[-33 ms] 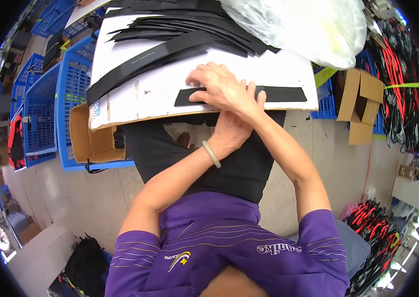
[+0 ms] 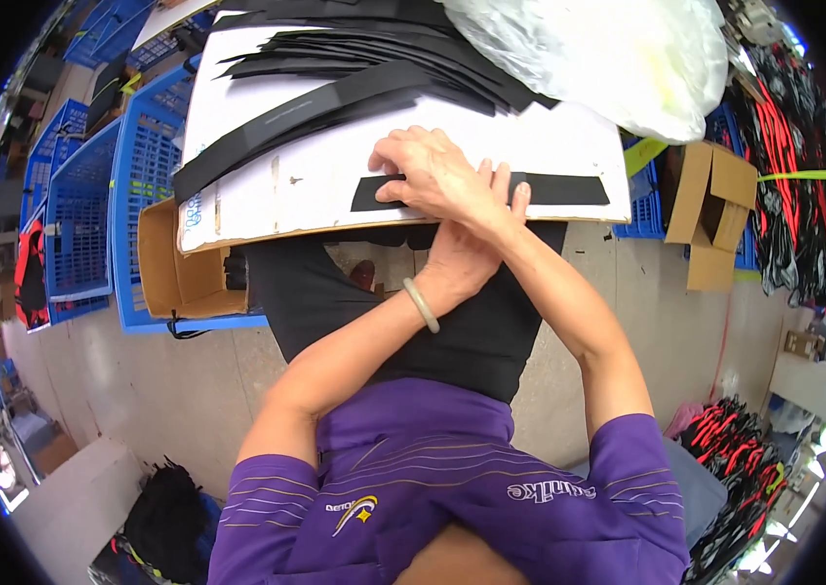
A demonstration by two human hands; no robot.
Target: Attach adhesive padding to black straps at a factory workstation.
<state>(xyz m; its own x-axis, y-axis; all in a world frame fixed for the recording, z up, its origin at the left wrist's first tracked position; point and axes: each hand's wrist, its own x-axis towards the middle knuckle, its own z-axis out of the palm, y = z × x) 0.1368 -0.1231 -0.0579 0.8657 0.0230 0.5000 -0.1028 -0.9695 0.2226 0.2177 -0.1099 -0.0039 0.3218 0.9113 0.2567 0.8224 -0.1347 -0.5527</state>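
Note:
A short black strip (image 2: 569, 189) lies flat along the near edge of a white board (image 2: 267, 200). Over its left half rests my right hand (image 2: 432, 175), thumb on the strip and the other fingers spread and slightly bent beyond it. My left hand (image 2: 464, 255) crosses beneath the right wrist at the board's edge. Its fingertips show flat on the strip, spread apart, while the rest of its fingers are partly hidden by the right hand. A pale bangle (image 2: 421, 304) circles my left wrist. Neither hand closes around anything.
Longer black strips (image 2: 286, 119) lie bent across the board, below a fanned pile of black strips (image 2: 374, 54). A white plastic bag (image 2: 608, 58) covers the far right corner. Blue crates (image 2: 130, 224) and a cardboard box (image 2: 164, 258) stand left; another open carton (image 2: 715, 214) stands right.

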